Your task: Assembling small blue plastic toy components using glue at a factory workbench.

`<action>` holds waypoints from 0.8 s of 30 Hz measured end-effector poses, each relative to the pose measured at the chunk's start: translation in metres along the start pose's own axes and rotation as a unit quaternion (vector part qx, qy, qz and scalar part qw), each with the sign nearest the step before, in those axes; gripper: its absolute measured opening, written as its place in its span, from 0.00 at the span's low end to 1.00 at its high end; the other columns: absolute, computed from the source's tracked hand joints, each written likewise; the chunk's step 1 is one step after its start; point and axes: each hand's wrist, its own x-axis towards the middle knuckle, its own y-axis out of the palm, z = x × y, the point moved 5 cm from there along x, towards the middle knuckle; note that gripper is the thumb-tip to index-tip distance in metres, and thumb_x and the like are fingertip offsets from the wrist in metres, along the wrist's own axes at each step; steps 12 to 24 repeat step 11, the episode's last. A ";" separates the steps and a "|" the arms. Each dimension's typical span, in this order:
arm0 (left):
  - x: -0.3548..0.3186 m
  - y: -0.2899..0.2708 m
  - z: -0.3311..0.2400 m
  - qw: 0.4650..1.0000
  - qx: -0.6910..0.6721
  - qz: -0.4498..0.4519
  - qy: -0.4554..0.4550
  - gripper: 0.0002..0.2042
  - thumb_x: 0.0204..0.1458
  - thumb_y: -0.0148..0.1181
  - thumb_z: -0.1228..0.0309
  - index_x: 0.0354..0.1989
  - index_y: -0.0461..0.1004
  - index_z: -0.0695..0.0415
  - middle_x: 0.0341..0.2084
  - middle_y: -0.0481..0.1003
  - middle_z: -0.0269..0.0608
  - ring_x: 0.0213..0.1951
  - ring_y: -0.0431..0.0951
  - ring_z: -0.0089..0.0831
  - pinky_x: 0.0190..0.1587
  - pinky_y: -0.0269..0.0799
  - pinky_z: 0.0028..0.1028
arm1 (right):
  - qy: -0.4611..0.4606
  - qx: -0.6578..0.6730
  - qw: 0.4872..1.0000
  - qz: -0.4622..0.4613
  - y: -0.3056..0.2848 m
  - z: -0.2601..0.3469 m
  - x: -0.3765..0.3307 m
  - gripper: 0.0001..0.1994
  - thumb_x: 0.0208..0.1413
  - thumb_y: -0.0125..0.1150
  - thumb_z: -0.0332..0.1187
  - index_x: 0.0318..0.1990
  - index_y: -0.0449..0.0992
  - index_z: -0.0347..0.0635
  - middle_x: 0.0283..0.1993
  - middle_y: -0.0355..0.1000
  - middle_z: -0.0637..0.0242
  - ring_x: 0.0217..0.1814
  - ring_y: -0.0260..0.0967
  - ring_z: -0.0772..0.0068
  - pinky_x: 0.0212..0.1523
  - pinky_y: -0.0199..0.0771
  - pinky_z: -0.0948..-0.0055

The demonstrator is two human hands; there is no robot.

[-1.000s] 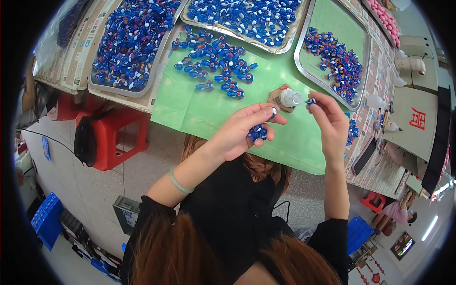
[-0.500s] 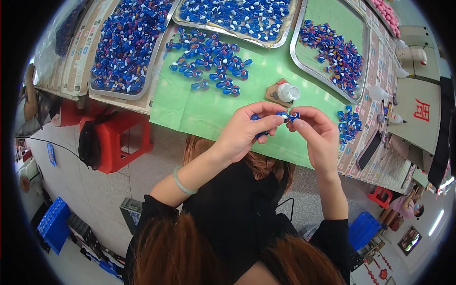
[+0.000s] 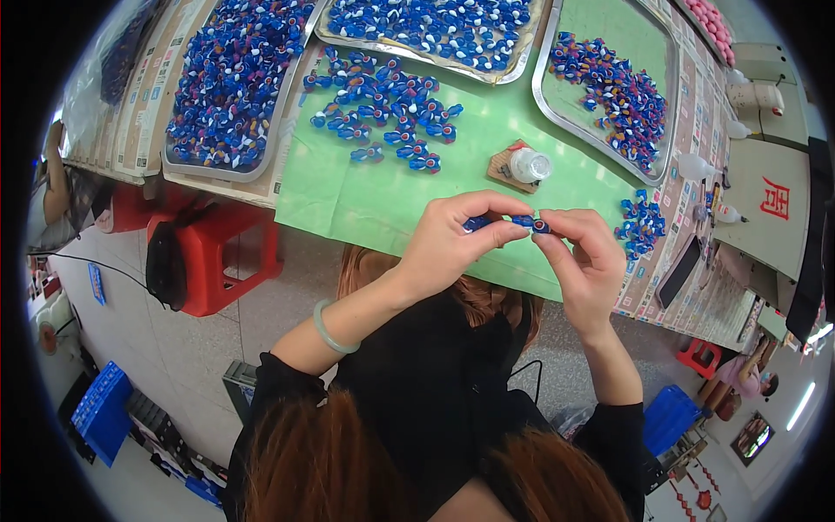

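Observation:
My left hand [image 3: 452, 244] and my right hand [image 3: 587, 265] meet above the near edge of the green mat [image 3: 383, 196]. Both pinch a small blue bead piece [image 3: 531, 224] between fingertips. More blue pieces [image 3: 477, 223] sit inside my left palm. A small clear bottle [image 3: 529, 164] on a brown pad stands on the mat just beyond my hands. A loose pile of blue beads [image 3: 387, 104] lies further back on the mat.
Metal trays of blue beads stand at the back left [image 3: 228, 83], back centre [image 3: 430, 26] and back right [image 3: 613, 83]. A small bead heap [image 3: 642, 226] lies right of my hands beside a dark phone [image 3: 680, 271]. A red stool [image 3: 213, 257] stands under the table.
My right hand came down from the bottle to meet the left hand. Both hands now pinch one bead piece together nearer the table edge.

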 end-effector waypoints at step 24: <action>-0.003 0.017 0.025 0.932 -0.304 0.085 -0.176 0.15 0.51 0.52 0.73 0.49 0.66 0.61 0.30 0.70 0.31 0.25 0.66 0.15 0.20 0.59 0.13 | -0.045 0.015 0.999 0.005 0.006 0.010 -0.010 0.30 0.41 0.60 0.17 0.54 0.55 0.37 0.40 0.67 0.57 0.34 0.61 0.76 0.39 0.62 0.78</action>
